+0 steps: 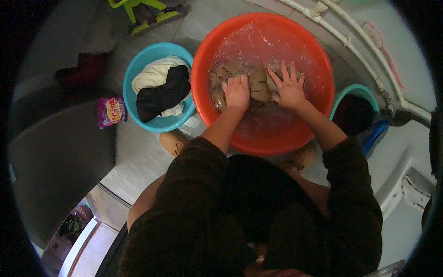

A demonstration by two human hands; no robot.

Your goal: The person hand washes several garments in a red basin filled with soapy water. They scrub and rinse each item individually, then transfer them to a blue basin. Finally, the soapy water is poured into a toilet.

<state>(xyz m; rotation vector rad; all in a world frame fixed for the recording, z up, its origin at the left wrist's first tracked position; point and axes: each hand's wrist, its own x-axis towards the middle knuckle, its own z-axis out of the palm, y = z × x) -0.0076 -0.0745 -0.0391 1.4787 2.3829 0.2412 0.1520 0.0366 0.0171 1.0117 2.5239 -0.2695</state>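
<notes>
A large red plastic basin (263, 143) of cloudy water stands on the floor before me. In the water lies a wet brown garment (259, 86), bunched up and partly under the surface. My left hand (238, 91) rests palm down on the left part of the cloth, its fingers partly hidden by the water. To the right, my right hand (290, 88) presses on the cloth with its fingers spread. Neither hand is closed around the cloth.
Left of it, a blue basin (159, 130) holds a black garment (162, 91) and a white cloth (152, 74). A purple packet (111, 112) lies beside it. At right stand a teal bucket (367, 90) and white wall pipes (360, 57). A green stool (154, 20) is at the back.
</notes>
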